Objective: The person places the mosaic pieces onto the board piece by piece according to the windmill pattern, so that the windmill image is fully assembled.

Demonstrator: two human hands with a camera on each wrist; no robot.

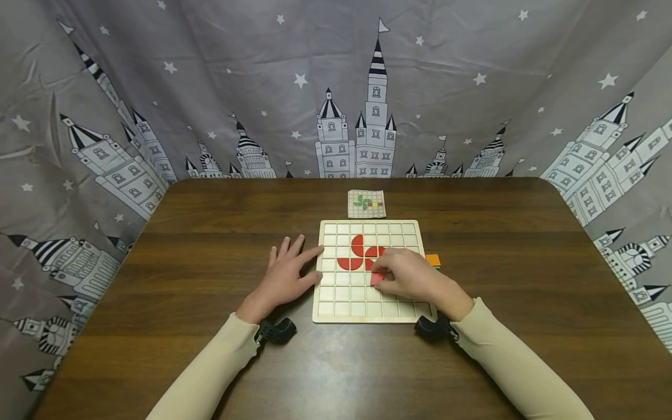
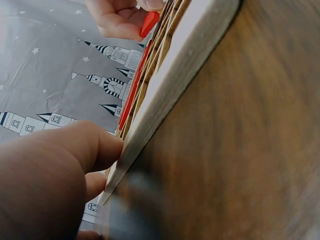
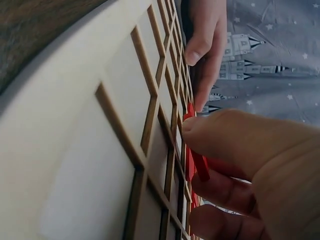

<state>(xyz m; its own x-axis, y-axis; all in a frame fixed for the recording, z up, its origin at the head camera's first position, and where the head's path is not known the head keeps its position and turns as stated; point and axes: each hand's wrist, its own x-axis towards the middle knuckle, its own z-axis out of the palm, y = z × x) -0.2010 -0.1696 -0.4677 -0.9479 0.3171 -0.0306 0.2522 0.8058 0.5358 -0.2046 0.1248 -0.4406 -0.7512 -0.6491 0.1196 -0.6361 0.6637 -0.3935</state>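
A pale wooden grid board (image 1: pixel 336 310) lies on the table. Against its left edge rest the thumb and forefinger of my left hand (image 1: pixel 286 277), the other fingers spread over the table. My right hand (image 1: pixel 406 274) pinches a red tile (image 1: pixel 376 279) between thumb and fingers, just above the grid right of centre. In the left wrist view that red tile (image 2: pixel 150 24) is tilted close over the board; in the right wrist view its edge (image 3: pixel 201 166) shows between thumb and fingers. Several red quarter-round pieces (image 1: pixel 357 245) sit in the middle cells, some partly hidden by my right hand.
A small printed card (image 1: pixel 366 204) with a coloured grid pattern lies just behind the board. Orange tiles (image 1: pixel 433 260) with green beneath stick out at the board's right edge. The brown wooden table (image 1: pixel 236 204) ends at a grey castle-print curtain (image 1: pixel 252 64).
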